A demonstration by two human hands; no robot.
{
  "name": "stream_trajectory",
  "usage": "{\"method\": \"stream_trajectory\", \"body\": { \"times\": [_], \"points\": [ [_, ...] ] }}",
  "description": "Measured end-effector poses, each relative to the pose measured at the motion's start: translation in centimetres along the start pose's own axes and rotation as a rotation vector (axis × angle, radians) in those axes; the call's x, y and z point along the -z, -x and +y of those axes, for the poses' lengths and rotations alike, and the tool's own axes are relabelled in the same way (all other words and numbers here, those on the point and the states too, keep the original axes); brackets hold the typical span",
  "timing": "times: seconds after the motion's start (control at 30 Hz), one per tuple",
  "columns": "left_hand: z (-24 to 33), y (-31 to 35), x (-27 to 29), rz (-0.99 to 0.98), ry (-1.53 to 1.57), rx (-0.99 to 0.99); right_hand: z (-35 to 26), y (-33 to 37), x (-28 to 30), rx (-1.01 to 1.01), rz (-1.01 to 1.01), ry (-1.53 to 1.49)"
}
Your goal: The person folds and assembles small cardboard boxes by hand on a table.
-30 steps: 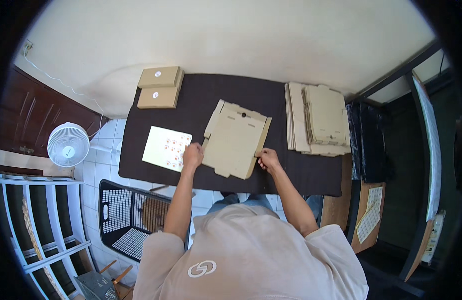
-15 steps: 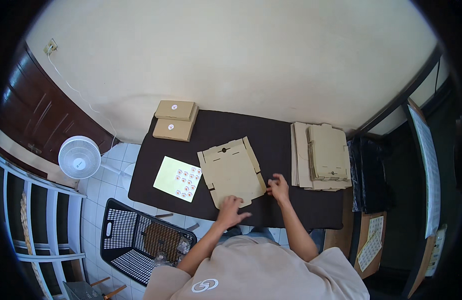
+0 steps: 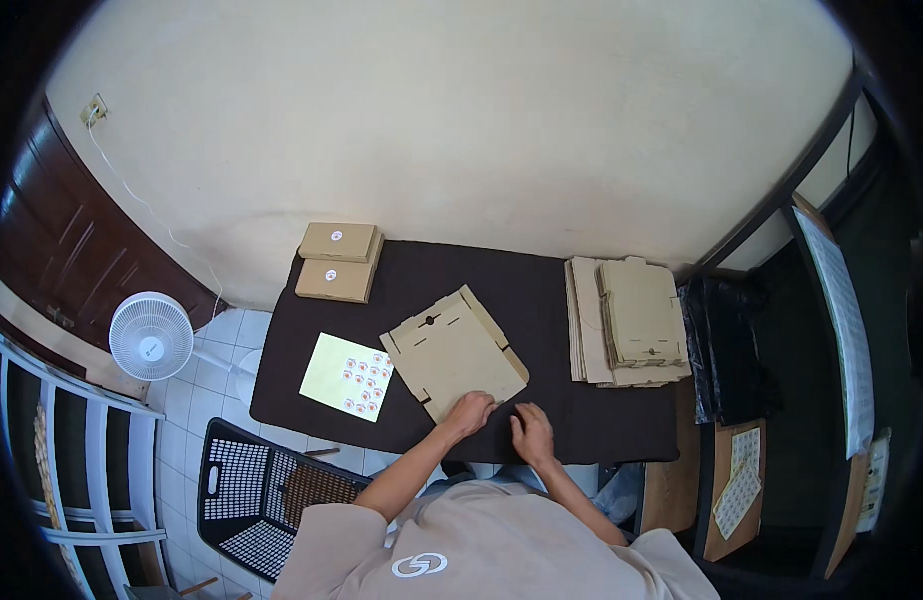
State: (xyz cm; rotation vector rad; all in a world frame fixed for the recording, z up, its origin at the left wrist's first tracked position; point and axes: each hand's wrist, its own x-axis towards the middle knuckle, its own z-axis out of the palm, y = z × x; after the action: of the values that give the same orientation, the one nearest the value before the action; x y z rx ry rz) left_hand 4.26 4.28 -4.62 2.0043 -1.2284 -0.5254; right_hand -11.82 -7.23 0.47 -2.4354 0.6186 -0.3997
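The flat, tan, slotted cardboard blank (image 3: 457,360) lay askew near the front of the dark-brown cloth-covered table (image 3: 602,435). The left hand (image 3: 472,414) bent over its near edge, grip indeterminable; the right hand (image 3: 533,436), loosely open, lay just beside. Uneven pressure could have miscreased it; a leftward swing, disturbed the pale-yellow rectangular sticker sheet (image 3: 327,375).

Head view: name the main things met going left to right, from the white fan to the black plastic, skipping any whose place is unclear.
White fan → pale yellow sticker sheet → cardboard blank → cardboard stack → black plastic.
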Motion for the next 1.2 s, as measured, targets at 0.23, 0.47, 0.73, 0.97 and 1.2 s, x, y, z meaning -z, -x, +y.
{"method": "stream_trajectory", "body": {
  "times": [0.23,0.47,0.73,0.97,1.2],
  "points": [
    [2.5,-1.8,2.5,0.067,-0.255,0.186,0.1,-1.1,-3.1,0.162,-0.222,0.303],
    [-1.7,-1.0,4.1,-0.126,-0.080,0.003,-0.9,0.0,-3.4,0.267,-0.326,0.292],
    [-0.8,0.7,3.4,-0.024,-0.007,0.020,-0.2,-0.2,-3.3,0.151,-0.262,0.306],
    [4.3,5.6,7.3,0.355,0.328,0.138,-6.0,-0.2,-1.4,0.351,-0.281,0.028],
    [1.2,12.4,5.2,0.598,0.210,0.366,-8.1,-4.8,-4.3,0.434,-0.236,0.142]
  ]
}}
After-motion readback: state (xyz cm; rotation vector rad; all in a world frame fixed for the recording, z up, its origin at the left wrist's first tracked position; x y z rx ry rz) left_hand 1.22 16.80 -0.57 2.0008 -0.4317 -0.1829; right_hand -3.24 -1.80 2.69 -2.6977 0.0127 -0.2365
